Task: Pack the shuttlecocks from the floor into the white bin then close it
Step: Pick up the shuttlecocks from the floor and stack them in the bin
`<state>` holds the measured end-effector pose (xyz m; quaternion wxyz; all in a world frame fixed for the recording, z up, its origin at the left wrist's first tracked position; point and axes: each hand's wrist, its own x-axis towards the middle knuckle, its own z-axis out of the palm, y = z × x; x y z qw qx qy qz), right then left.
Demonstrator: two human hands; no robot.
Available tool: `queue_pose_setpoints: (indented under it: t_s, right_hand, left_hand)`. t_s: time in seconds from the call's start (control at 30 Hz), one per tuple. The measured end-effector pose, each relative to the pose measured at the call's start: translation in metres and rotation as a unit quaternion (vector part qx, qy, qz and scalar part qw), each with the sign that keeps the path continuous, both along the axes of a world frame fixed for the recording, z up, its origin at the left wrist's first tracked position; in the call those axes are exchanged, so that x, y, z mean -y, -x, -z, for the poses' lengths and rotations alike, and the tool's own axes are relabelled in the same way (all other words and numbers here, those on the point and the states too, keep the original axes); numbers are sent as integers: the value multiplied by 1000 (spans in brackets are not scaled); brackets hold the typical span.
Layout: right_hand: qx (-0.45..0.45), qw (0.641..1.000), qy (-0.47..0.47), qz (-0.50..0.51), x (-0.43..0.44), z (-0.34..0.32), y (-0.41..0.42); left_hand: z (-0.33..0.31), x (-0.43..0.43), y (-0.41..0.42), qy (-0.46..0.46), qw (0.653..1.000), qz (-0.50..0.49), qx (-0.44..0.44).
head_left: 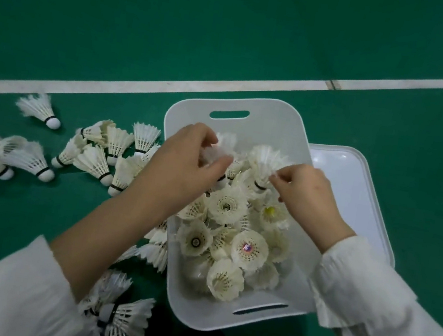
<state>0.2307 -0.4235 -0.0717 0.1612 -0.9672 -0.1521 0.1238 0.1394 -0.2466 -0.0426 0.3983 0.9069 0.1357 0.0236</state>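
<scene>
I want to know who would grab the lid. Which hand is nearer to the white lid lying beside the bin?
Right. The right hand is over the bin's right side, next to the lid. The left hand is over the bin's left side, farther from it.

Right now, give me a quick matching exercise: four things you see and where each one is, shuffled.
Things:
1. lid
2. lone shuttlecock
3. left hand
4. white line

Places:
A. over the bin, on feathers
B. floor, far left near the line
C. floor, right of the bin
D. across the green floor beyond the bin

Pairs: 1-C, 2-B, 3-A, 4-D
</scene>
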Motion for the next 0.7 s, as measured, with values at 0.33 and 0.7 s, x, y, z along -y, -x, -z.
queue_pose_setpoints:
  t_s: [0.33,0.7]
  right_hand:
    - [-122,991,48,-19,-8,43,6]
    - [-12,986,-116,-119,-38,-23,16]
  left_hand:
    - [22,-14,10,-160,984,42,60]
    - [20,2,-8,-139,982,91,86]
